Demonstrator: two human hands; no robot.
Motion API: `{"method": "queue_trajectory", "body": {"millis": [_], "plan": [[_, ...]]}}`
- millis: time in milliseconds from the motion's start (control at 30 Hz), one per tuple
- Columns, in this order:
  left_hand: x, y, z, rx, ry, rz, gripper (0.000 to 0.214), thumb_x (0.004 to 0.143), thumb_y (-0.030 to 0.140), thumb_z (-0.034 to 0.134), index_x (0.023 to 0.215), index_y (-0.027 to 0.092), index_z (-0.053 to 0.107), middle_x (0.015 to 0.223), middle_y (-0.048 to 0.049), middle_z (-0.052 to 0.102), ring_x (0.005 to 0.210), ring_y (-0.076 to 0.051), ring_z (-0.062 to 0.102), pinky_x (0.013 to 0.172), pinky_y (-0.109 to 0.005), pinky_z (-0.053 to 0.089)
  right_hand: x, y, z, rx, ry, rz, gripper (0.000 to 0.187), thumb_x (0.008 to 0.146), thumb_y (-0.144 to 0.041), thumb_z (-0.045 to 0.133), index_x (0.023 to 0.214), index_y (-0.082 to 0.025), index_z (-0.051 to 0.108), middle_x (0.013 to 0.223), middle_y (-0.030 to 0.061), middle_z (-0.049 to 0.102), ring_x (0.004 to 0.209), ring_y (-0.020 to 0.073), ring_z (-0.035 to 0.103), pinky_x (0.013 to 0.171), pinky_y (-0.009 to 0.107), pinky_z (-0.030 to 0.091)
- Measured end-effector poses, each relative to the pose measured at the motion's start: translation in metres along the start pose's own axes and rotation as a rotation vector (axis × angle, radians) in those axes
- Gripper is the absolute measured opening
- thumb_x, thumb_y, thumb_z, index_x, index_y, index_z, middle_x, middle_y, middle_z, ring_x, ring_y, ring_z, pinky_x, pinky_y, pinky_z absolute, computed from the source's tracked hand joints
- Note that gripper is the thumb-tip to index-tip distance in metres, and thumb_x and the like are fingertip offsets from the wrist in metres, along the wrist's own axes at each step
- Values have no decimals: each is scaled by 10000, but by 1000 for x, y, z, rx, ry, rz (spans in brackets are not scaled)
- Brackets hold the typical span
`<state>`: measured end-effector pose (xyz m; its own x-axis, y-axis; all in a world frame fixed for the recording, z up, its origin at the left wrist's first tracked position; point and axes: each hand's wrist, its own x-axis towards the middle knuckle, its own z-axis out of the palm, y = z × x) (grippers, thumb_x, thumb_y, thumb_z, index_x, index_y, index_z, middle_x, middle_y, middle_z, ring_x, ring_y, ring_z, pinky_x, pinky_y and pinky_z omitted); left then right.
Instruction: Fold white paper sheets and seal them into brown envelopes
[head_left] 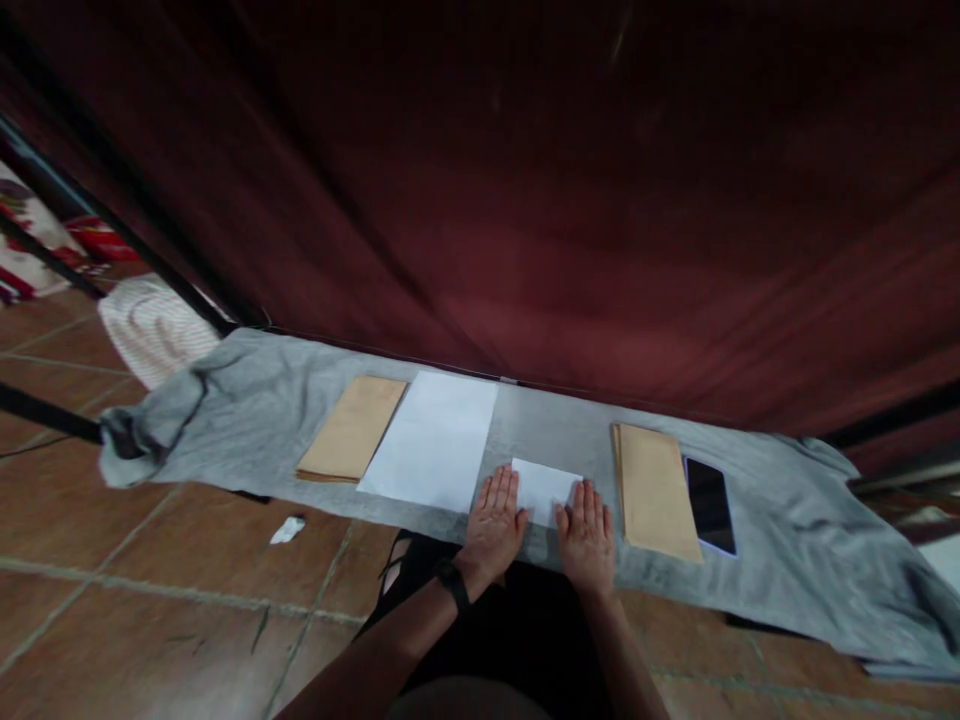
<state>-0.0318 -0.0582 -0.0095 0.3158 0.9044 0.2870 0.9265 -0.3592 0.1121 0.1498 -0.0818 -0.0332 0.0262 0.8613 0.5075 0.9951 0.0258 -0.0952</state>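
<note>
A small white piece of paper (545,490), possibly folded, lies near the front edge of the grey cloth. My left hand (493,520) rests flat on its left side, fingers stretched out and pointing away from me. On its right side my right hand (586,530) lies flat too, fingers extended. Both hands cover the near corners of the paper. Just left of my left hand is a larger white sheet (439,435), spread flat. A stack of brown paper (654,490) sits to the right of my right hand.
Another brown paper stack (354,428) lies left of the large sheet. A phone (709,505) is beside the right stack. The grey cloth (247,430) covers a narrow surface against a dark red curtain (525,250). A crumpled white scrap (287,529) lies on the tiled floor.
</note>
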Motion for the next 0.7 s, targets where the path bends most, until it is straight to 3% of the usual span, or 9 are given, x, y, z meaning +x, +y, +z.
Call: {"method": "queue_trajectory", "body": {"millis": [233,367,500,700], "plan": [[-3,4,-1,-14,1,-38,635,969,293,377,1542,47,259,1595,-156,332,1505,-243,248,1231,-456,233,10,-11,-11,53,-21,-9,607,1046,-361,338,1572,-87,213,1571,210,361,1447,329,344,1120,521,353],[-3,4,0,-42,-18,-49,649,970,329,391,1541,49,265,1587,-167,344,1499,-256,263,1225,-466,242,13,-24,-12,137,-117,-128,540,1053,-372,290,1545,-151,308,1586,148,361,1463,279,323,1147,496,325],[-1,3,-2,-60,14,-40,631,967,296,389,1537,52,270,1573,-173,371,1488,-265,291,1211,-481,272,7,-24,-8,95,-149,-130,508,1054,-362,296,1514,-164,385,1572,147,389,1450,274,354,1164,499,284],[3,14,-6,-110,24,97,551,990,278,374,1509,95,355,1591,-131,356,1492,-238,286,1215,-440,272,2,-22,-5,61,-151,-138,516,1047,-326,298,1539,-182,353,1601,144,332,1452,281,354,1163,516,280]]}}
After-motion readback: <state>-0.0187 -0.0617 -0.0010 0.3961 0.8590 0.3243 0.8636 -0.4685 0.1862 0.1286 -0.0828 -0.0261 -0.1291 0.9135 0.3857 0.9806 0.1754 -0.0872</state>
